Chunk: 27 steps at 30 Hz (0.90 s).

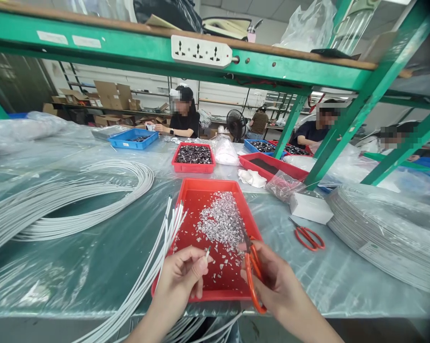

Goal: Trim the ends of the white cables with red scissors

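My left hand (182, 276) pinches the end of a thin white cable (207, 251) over the near part of a red tray (195, 190). My right hand (272, 281) is closed around orange-handled scissors (252, 276), their blades pointing up toward the cable tip. Several silvery foil scraps (220, 224) lie heaped in the tray. A bundle of white cables (165, 243) lies along the tray's left side and hangs over the table's front edge.
A large coil of white cable (75, 200) lies at left, a wrapped coil (386, 228) at right. Spare orange scissors (308, 237), a white box (310, 207), a red bin of dark parts (193, 157) and blue trays sit beyond. Other people sit at the far side under green shelving.
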Available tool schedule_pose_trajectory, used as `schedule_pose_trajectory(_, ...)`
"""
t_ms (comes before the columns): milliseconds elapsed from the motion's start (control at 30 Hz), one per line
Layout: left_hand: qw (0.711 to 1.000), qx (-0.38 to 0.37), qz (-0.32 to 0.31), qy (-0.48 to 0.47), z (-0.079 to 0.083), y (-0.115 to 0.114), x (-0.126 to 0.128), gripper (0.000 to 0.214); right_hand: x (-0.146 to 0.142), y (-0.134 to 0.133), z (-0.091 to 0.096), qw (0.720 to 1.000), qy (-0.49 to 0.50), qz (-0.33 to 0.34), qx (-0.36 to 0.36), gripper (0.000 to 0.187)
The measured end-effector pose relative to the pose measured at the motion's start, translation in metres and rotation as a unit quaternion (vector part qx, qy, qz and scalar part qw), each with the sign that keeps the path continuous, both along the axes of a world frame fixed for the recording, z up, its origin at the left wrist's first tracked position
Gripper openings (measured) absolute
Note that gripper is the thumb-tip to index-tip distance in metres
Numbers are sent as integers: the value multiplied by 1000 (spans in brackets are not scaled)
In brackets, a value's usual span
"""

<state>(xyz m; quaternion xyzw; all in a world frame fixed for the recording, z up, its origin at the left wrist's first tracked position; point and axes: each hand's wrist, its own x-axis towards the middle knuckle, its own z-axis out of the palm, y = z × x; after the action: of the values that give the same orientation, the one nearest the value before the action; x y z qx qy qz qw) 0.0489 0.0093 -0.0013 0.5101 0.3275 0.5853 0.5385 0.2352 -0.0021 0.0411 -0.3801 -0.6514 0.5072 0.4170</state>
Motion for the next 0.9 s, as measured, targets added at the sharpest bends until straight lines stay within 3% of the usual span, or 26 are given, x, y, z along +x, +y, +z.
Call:
schedule_pose_trajectory(67, 1000, -2, -3, -14, -1, 1, 0, 31, 3, -6, -1, 999, -33, -22, -4, 40)
schedule_pose_trajectory(167, 1000, -5, 1, -5, 3, 0, 1, 33, 7, -15, -1, 982, -183, -42, -31, 76)
schedule_pose_trajectory(233, 1000, -8, 5, 12, 6, -1, 2, 34, 6, -18, 1, 956, -288, -34, -39, 81)
schedule_pose_trajectory(367, 999, 4, 3, 36, 7, -3, 3, 35, 0, -16, 4, 925, -380, -10, 6, 75)
schedule_pose_trajectory(500, 999, 18, 11, 41, 4, -4, 5, 26, 0, -13, 3, 923, -381, -10, 53, 66)
schedule_pose_trajectory(733, 994, 66, 34, 85, 9, -6, 6, 13, 3, -14, 1, 915, -401, -1, 50, 69)
schedule_pose_trajectory(800, 991, 76, 43, 99, 10, -7, 5, 11, 3, -10, 2, 922, -383, 0, 49, 63)
schedule_pose_trajectory(900, 991, 78, 54, 98, 9, -7, 5, 11, 4, -3, 6, 965, -253, -32, 64, 39)
